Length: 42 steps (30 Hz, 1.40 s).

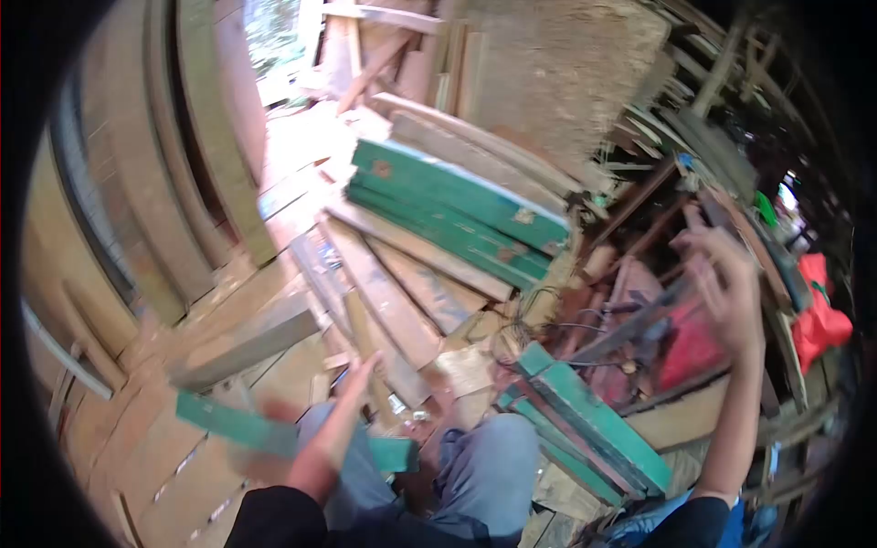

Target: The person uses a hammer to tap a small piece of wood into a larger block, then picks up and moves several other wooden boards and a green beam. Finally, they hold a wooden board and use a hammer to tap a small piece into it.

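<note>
Green-painted board (274,431): one short length of flat timber, paint worn, lying across the person's lap over the left knee (352,447), running from lower left toward the centre; blurred, so surface detail cannot be read. Left hand (343,406): blurred, fingers stretched forward and together, resting on or just above this board; whether it grips the board cannot be told. Right hand (722,283): raised at the right, fingers loosely curled and partly spread, close to a dark bar-like piece (639,324) that slants beneath it; contact cannot be confirmed through the blur. Both forearms in dark sleeves; legs in blue-grey trousers (489,466). Just beside the right knee: one bundle of green-edged boards (594,425), at least two pieces laid together, angled down to the right. Ahead, beyond a bed of bare weathered planks (393,301): one stack of long green boards (457,205), about three visible layers, tilted from upper left to lower right. Between the stack and the knees: a tangle of thin wire (534,315) on pale scrap. Under the right hand: one red object (690,352) among dark sticks and offcuts, which crowd that side. Far right: one red-orange cloth or bag (818,315). Left: curved grey-brown planks (183,164) leaning upright, and one loose grey plank (247,342) lying on the plank floor (174,484). Top: one rough tan board or mat (566,73).
</note>
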Motion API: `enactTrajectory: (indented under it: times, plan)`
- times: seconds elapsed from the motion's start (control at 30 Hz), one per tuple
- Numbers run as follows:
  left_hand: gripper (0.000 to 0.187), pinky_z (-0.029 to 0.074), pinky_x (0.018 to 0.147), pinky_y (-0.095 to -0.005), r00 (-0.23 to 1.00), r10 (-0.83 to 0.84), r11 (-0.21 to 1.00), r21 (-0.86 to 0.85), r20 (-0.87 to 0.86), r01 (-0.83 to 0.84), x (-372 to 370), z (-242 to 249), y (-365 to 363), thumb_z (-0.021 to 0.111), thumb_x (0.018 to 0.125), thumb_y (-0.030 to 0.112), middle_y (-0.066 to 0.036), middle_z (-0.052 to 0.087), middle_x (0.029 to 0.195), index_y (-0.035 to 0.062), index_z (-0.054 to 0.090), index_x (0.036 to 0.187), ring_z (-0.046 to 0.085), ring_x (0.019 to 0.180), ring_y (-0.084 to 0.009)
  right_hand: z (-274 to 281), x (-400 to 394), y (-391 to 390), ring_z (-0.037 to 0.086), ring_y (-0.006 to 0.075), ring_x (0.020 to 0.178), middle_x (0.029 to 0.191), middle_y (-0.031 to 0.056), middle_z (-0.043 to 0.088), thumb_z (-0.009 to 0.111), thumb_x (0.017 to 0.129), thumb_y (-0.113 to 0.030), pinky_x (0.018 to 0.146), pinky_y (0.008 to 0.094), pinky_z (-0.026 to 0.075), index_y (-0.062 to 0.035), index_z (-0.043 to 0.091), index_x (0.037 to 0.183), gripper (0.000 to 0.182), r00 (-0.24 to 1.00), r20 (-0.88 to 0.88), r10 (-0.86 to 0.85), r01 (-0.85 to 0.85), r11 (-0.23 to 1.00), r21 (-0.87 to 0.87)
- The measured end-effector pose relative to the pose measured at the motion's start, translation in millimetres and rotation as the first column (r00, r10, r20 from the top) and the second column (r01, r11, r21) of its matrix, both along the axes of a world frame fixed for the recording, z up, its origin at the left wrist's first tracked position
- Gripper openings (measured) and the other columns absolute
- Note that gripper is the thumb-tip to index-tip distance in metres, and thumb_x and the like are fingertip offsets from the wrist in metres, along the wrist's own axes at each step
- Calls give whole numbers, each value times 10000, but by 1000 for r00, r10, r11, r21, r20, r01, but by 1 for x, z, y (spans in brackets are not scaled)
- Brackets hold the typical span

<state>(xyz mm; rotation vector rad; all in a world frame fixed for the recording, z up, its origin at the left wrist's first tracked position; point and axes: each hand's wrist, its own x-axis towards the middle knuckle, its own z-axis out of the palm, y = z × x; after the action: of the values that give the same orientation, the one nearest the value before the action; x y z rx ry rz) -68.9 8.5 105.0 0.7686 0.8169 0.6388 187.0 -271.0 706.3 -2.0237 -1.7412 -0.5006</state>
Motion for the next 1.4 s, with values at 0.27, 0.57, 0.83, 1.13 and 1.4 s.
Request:
enactTrajectory:
  times: [0.27, 0.57, 0.83, 1.13, 1.4]
  plan:
    - [287, 454, 875, -328, 772, 283, 953, -79, 569, -292, 45, 187, -43, 544, 1011, 401, -56, 591, 965, 115, 542, 989, 562, 941, -181, -346, -71, 153, 617, 438, 1047, 1130, 263, 636, 770, 798, -474, 888, 470, 499, -10, 430, 1420, 847, 790, -463, 403, -594, 692, -410]
    - [497, 498, 863, -317, 927, -339, 935, 55, -158, 351, -11, 71, -67, 617, 971, 466, -34, 654, 1168, 67, 597, 1265, 621, 1047, -144, -408, -28, 177, 664, 429, 909, 918, 257, 683, 790, 778, -379, 785, 474, 528, 21, 647, 969, 465, 928, -316, 198, -372, 540, -755]
    - [307, 499, 903, -366, 901, -349, 631, 645, -260, 431, -36, 137, -66, 609, 989, 285, -93, 690, 1083, 35, 630, 1165, 641, 1026, -196, -349, -10, 180, 475, 98, 656, 785, 36, 529, 608, 979, -222, 576, 291, 413, 13, 567, 1236, 350, 683, -727, 77, -225, 968, -109]
    - [373, 523, 911, -381, 731, 414, 800, 600, -542, -8, -268, 87, -51, 637, 941, 250, -159, 670, 1137, 16, 609, 1229, 666, 1020, -271, -392, 66, 148, 495, 112, 841, 933, 37, 561, 579, 1026, -264, 755, 270, 418, 40, 545, 1246, 377, 615, -787, -58, -167, 965, -201]
    - [788, 344, 1142, -491, -70, 238, 824, 163, -969, 543, -328, -39, -176, 647, 864, 303, -254, 260, 1572, -3, 310, 1508, 300, 1441, -412, -432, 31, 186, 541, 141, 944, 1084, 91, 603, 584, 1025, -264, 856, 296, 454, 67, 539, 1259, 407, 581, -814, -8, -344, 904, -255]
